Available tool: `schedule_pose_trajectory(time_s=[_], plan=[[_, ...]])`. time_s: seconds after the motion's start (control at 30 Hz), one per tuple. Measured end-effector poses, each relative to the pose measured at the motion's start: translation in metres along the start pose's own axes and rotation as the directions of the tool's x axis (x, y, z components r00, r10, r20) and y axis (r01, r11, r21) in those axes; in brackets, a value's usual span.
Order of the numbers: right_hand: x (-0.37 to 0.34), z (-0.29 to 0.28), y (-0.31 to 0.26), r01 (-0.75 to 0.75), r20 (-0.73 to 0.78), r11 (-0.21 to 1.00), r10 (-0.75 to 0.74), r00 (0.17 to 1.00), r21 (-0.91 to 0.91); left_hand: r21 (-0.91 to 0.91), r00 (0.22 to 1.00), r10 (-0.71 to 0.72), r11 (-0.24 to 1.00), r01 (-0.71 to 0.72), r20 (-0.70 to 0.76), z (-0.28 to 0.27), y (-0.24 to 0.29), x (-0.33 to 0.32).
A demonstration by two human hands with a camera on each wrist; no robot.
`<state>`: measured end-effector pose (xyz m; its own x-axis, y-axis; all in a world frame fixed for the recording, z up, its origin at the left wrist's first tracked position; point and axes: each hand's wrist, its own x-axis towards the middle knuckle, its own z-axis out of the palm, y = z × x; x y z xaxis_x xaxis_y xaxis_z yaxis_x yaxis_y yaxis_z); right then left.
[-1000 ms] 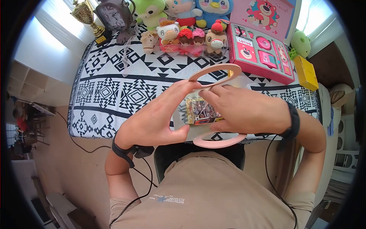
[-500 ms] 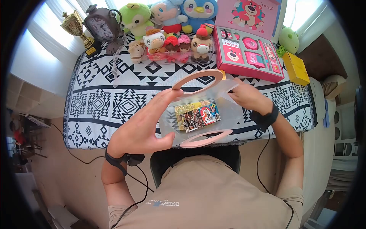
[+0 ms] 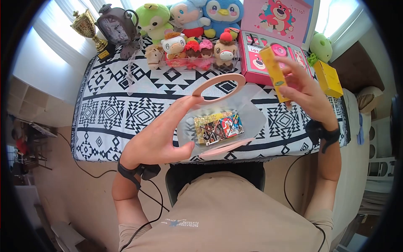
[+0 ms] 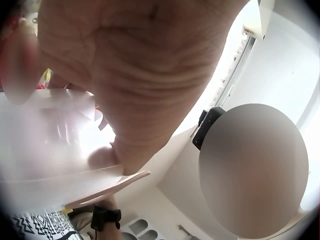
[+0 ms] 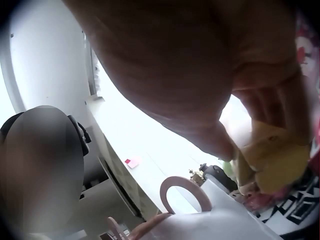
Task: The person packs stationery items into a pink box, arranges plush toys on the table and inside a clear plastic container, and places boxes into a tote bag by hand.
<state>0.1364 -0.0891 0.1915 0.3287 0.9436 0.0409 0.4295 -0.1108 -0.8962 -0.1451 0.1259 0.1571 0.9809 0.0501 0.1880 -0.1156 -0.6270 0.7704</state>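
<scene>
My left hand (image 3: pixel 161 132) is at the left side of a translucent bag (image 3: pixel 256 119) with pink ring handles, its fingers and thumb spread wide apart. The fingertips touch the base of the far handle (image 3: pixel 222 86), and the thumb lies near the front side. Inside the bag, gold and colourful printed boxes (image 3: pixel 218 128) show through the opening. My right hand (image 3: pixel 308 90) pinches a slim yellow box (image 3: pixel 275 75) between thumb and fingers, raised to the right beyond the bag. That box (image 5: pixel 280 165) also shows beneath the fingers in the right wrist view.
Plush toys (image 3: pixel 180 44) line the back of the patterned tablecloth (image 3: pixel 109 117), beside a trophy (image 3: pixel 86 31) and a dark clock (image 3: pixel 115 29). An open pink gift set (image 3: pixel 252 77) stands behind the right hand. Another yellow box (image 3: pixel 328 80) sits at the right edge.
My right hand has come out from over the bag, moved right and up, and now shows the slim yellow box. The left hand has stayed at the bag, whose near handle has tilted flatter.
</scene>
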Motion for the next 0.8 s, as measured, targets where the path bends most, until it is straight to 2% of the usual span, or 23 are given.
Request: schedule_pose_trajectory(time_s=[0.03, 0.1, 0.13, 0.2, 0.23, 0.3, 0.33, 0.37, 0.4, 0.43, 0.5, 0.53, 0.6, 0.63, 0.7, 0.73, 0.77, 0.8], plan=[[-0.001, 0.001, -0.014, 0.003, 0.005, 1.0, -0.003, 1.0, 0.002, -0.015, 1.0, -0.016, 1.0, 0.016, 0.002, 0.001, -0.002, 0.0], [0.001, 0.007, -0.035, 0.338, -0.015, 0.94, -0.339, 0.941, -0.048, -0.025, 0.999, -0.04, 0.999, 0.04, 0.0, 0.001, -0.002, -0.002], [0.005, 0.012, -0.046, 0.343, -0.01, 0.939, -0.343, 0.939, -0.042, -0.034, 1.0, -0.024, 0.999, 0.023, -0.01, 0.002, -0.002, -0.001], [0.013, 0.027, -0.063, 0.609, 0.222, 0.766, -0.57, 0.791, -0.205, -0.055, 1.0, -0.01, 0.998, 0.009, -0.022, 0.003, -0.003, -0.003], [0.017, 0.038, -0.068, 0.613, 0.223, 0.764, -0.573, 0.788, -0.201, -0.052, 1.0, -0.014, 0.999, 0.013, -0.025, 0.002, -0.003, -0.006], [0.022, 0.057, -0.072, 0.655, 0.447, 0.719, -0.519, 0.728, -0.232, 0.204, 0.999, 0.039, 0.978, -0.045, 0.031, 0.0, -0.002, -0.013], [0.023, 0.061, -0.072, 0.658, 0.451, 0.717, -0.521, 0.724, -0.228, 0.106, 0.997, 0.075, 0.992, -0.073, -0.009, 0.001, -0.003, -0.008], [0.024, 0.065, -0.071, 0.612, 0.514, 0.716, -0.405, 0.756, -0.336, 0.108, 0.997, 0.071, 0.992, -0.069, -0.014, 0.0, -0.003, -0.008], [0.026, 0.069, -0.069, 0.567, 0.561, 0.695, -0.279, 0.78, -0.442, 0.031, 1.0, 0.004, 1.0, -0.003, -0.03, 0.0, -0.003, -0.01], [0.028, 0.071, -0.064, 0.571, 0.568, 0.694, -0.278, 0.775, -0.439, -0.048, 0.997, -0.064, 0.997, 0.062, -0.041, 0.0, -0.003, -0.011], [0.028, 0.073, -0.05, 0.535, 0.599, 0.715, -0.203, 0.775, -0.449, -0.047, 0.997, -0.065, 0.997, 0.064, -0.036, 0.001, -0.004, -0.012], [0.028, 0.074, -0.046, 0.534, 0.598, 0.716, -0.202, 0.775, -0.45, -0.084, 0.995, -0.082, 0.993, 0.077, -0.051, 0.002, -0.004, -0.012], [0.025, 0.075, -0.04, 0.689, 0.573, 0.527, -0.397, 0.717, -0.497, -0.123, 0.994, -0.094, 0.989, 0.086, -0.059, 0.005, -0.007, -0.01], [0.023, 0.07, -0.044, 0.686, 0.571, 0.529, -0.394, 0.72, -0.5, -0.11, 0.995, -0.073, 0.992, 0.066, -0.061, 0.006, -0.009, -0.009], [0.017, 0.055, -0.058, 0.578, 0.484, 0.694, -0.364, 0.796, -0.429, -0.097, 0.997, -0.05, 0.994, 0.044, -0.065, 0.007, -0.012, -0.008], [0.014, 0.048, -0.056, 0.509, 0.382, 0.794, -0.379, 0.843, -0.334, -0.122, 0.997, -0.042, 0.992, 0.033, -0.068, 0.006, -0.013, -0.009], [0.015, 0.044, -0.053, 0.511, 0.383, 0.792, -0.381, 0.842, -0.335, -0.146, 0.997, -0.033, 0.989, 0.023, -0.07, 0.006, -0.014, -0.009], [0.018, 0.04, -0.049, 0.547, 0.303, 0.736, -0.457, 0.836, -0.4, -0.144, 0.997, -0.032, 0.989, 0.021, -0.073, 0.006, -0.016, -0.01]])
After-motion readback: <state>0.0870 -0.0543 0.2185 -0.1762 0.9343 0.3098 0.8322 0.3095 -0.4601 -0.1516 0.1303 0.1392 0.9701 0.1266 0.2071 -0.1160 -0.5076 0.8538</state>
